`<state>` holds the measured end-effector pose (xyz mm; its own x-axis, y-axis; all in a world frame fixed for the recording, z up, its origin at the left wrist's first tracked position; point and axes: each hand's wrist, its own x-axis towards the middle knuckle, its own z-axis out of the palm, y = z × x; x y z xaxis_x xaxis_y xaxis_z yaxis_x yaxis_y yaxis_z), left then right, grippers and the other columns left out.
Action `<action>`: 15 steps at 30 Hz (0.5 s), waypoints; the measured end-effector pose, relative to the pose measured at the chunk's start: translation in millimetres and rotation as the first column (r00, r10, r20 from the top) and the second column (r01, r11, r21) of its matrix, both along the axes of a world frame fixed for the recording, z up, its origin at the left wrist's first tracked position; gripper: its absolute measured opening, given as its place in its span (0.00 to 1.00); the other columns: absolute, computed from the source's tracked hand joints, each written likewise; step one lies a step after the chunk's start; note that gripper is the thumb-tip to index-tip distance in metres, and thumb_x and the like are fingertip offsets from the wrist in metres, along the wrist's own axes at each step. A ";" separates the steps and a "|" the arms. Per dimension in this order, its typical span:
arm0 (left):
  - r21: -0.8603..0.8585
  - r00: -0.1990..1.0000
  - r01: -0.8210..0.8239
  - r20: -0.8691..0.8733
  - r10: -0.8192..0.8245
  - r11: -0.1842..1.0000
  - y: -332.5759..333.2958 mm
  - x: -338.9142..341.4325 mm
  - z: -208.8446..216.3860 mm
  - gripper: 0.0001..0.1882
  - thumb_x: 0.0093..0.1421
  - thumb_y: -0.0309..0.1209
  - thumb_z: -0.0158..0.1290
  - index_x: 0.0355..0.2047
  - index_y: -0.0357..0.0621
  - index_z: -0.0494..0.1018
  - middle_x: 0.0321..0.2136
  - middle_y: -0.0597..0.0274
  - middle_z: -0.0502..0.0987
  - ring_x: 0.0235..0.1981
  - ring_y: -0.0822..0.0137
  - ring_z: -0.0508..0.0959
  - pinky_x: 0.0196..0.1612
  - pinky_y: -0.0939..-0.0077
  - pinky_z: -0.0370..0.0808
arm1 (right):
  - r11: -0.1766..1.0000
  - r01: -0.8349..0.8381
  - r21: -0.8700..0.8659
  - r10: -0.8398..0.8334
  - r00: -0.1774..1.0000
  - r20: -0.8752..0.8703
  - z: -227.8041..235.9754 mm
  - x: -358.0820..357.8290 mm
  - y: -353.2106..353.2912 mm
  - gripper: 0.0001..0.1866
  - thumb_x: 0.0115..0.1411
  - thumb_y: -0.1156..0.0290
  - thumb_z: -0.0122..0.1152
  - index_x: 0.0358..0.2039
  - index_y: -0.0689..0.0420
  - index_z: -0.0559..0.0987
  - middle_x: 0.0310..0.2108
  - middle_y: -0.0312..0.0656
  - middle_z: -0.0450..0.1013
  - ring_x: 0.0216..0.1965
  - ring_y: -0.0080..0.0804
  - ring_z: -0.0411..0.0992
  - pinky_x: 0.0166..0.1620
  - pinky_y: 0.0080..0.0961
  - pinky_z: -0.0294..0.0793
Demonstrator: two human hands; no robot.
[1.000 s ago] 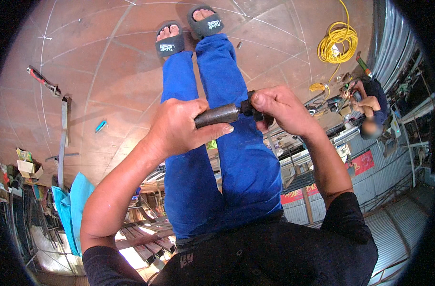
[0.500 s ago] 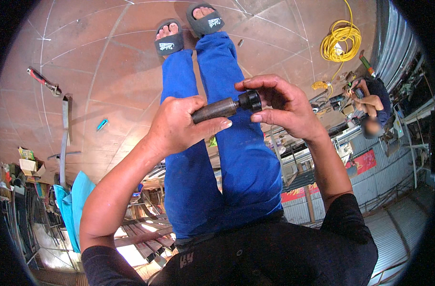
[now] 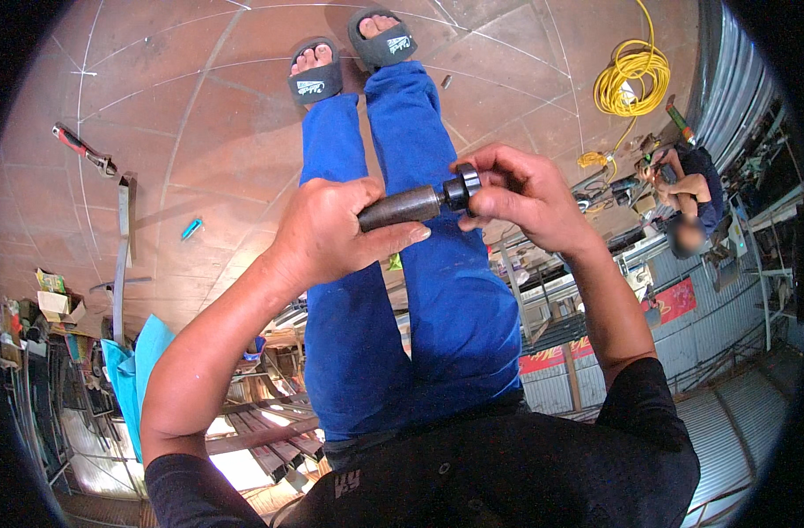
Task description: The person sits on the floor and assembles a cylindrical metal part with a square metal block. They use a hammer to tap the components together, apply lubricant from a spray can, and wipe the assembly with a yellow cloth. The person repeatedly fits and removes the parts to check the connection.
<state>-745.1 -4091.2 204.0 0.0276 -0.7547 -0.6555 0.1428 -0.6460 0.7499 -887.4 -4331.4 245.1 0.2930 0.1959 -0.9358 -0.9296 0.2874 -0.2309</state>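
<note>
A dark metal cylinder (image 3: 400,209) lies crosswise over my blue-trousered legs, held up in front of me. My left hand (image 3: 323,231) is wrapped round its left part, with the thumb stretched along its lower side. At its right end sits a black ridged knob (image 3: 462,186), joined by a short narrower neck. My right hand (image 3: 529,201) has its fingers and thumb closed on the knob's rim. The palm side of the left hand's grip is hidden.
On the brown, white-lined floor are red-handled locking pliers (image 3: 83,150) by a long metal bar (image 3: 122,238), and a small blue object (image 3: 191,229). Right of my feet lies a coiled yellow cable (image 3: 631,84). Another person (image 3: 694,180) sits at far right. Teal cloth (image 3: 136,374) hangs at left.
My right hand's fingers and thumb have closed in on the black knob, and the knob has turned or tilted slightly. My left hand keeps its grip on the cylinder.
</note>
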 end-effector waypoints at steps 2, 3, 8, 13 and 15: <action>-0.040 0.999 -0.040 0.002 0.040 0.998 1.2 -3.4 -0.4 0.18 0.52 0.42 0.70 0.22 0.41 0.77 0.13 0.56 0.70 0.14 0.64 0.72 0.21 0.66 0.67 | 0.999 -0.034 0.008 0.035 0.991 -0.126 -2.7 1.3 4.1 0.25 0.65 0.51 0.61 0.44 0.63 0.79 0.33 0.42 0.79 0.25 0.26 0.77 0.32 0.23 0.78; -0.056 0.998 -0.059 0.001 0.059 0.997 1.4 -4.8 -0.8 0.18 0.52 0.41 0.70 0.22 0.41 0.76 0.13 0.56 0.70 0.14 0.64 0.72 0.21 0.67 0.67 | 0.996 -0.088 -0.001 0.087 0.982 -0.169 -5.4 1.8 7.0 0.28 0.66 0.46 0.57 0.44 0.64 0.79 0.32 0.42 0.79 0.22 0.26 0.75 0.30 0.24 0.77; -0.056 0.999 -0.053 0.003 0.053 0.997 -0.6 -6.6 -3.7 0.19 0.52 0.41 0.71 0.21 0.41 0.75 0.14 0.55 0.71 0.15 0.63 0.73 0.21 0.66 0.68 | 0.938 0.044 -0.345 0.042 0.971 0.237 -11.3 5.1 13.2 0.34 0.69 0.40 0.47 0.47 0.64 0.79 0.34 0.42 0.79 0.28 0.24 0.77 0.32 0.19 0.74; -0.007 1.000 0.011 -0.012 -0.012 1.000 -1.4 -4.6 -3.3 0.24 0.51 0.48 0.70 0.20 0.39 0.76 0.16 0.49 0.75 0.19 0.50 0.80 0.23 0.61 0.74 | 0.998 -0.051 -0.036 0.051 0.999 -0.009 -0.2 9.5 14.0 0.27 0.68 0.50 0.57 0.52 0.64 0.77 0.38 0.40 0.77 0.35 0.24 0.77 0.37 0.20 0.76; 0.009 1.000 0.006 -0.016 -0.006 1.000 -0.8 -5.6 -3.1 0.24 0.51 0.48 0.70 0.19 0.39 0.75 0.15 0.49 0.75 0.19 0.50 0.80 0.23 0.61 0.74 | 0.968 0.125 -0.219 -0.103 0.988 0.112 2.9 8.7 17.3 0.23 0.68 0.52 0.58 0.47 0.62 0.80 0.30 0.37 0.76 0.28 0.22 0.76 0.32 0.20 0.76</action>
<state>-750.7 -4092.0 200.9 0.0123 -0.7491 -0.6624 0.1511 -0.6534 0.7418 -878.7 -4314.0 247.9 0.3947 -0.0559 -0.9171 -0.8629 0.3205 -0.3908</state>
